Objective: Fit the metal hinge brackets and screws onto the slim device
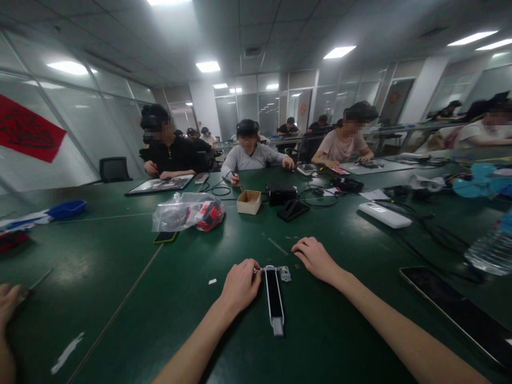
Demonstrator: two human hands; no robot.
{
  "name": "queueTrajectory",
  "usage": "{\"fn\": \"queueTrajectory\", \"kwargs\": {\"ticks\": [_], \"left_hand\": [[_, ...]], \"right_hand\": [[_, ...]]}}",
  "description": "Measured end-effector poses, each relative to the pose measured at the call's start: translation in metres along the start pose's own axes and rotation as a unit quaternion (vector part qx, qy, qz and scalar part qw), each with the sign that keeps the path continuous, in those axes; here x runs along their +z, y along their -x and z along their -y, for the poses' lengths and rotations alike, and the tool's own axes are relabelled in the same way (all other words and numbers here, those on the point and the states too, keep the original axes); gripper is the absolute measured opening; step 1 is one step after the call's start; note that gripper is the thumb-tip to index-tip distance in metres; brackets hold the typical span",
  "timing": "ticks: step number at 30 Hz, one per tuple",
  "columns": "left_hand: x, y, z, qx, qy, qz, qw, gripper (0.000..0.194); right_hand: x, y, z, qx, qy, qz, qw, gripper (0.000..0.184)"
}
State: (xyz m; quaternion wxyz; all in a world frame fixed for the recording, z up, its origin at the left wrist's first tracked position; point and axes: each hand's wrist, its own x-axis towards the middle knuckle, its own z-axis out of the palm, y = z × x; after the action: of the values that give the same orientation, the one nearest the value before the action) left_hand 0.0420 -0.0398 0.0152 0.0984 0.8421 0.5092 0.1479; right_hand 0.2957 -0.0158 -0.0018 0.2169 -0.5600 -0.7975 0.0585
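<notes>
A slim black strip with a white frame (274, 293) lies lengthwise on the green table before me, a pale grey piece at its near end. Across its far end sits a small metal bracket (285, 273), jutting out to the right. My left hand (241, 284) is closed at the bracket's left end, its fingertips partly hidden. To the right of the strip, apart from it, my right hand (316, 257) rests low on the table with bent fingers drawn together. Whatever its fingertips hold is too small to make out. A tiny reddish bit (296, 266) lies just below them.
Beyond my hands are a clear plastic bag (188, 212) with red items, an open box (248, 202) and a black stand (293, 210). A large phone (460, 314), cables and a bottle (492, 248) lie right. At far left a co-worker's hand (8, 304) holds a thin tool.
</notes>
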Motion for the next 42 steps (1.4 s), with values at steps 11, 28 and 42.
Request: {"fn": "queueTrajectory", "kwargs": {"ticks": [11,28,42], "left_hand": [[0.000,0.000,0.001,0.003,0.006,0.006,1.000,0.017],[0.000,-0.001,0.000,-0.006,0.000,0.012,1.000,0.017],[-0.002,-0.001,-0.001,-0.003,0.004,0.015,1.000,0.016]], "right_hand": [[-0.020,0.008,0.030,-0.037,-0.035,0.005,0.999,0.025],[-0.014,0.012,0.044,-0.065,-0.113,0.044,0.990,0.016],[-0.014,0.013,0.046,-0.070,-0.114,0.011,0.991,0.019]]}}
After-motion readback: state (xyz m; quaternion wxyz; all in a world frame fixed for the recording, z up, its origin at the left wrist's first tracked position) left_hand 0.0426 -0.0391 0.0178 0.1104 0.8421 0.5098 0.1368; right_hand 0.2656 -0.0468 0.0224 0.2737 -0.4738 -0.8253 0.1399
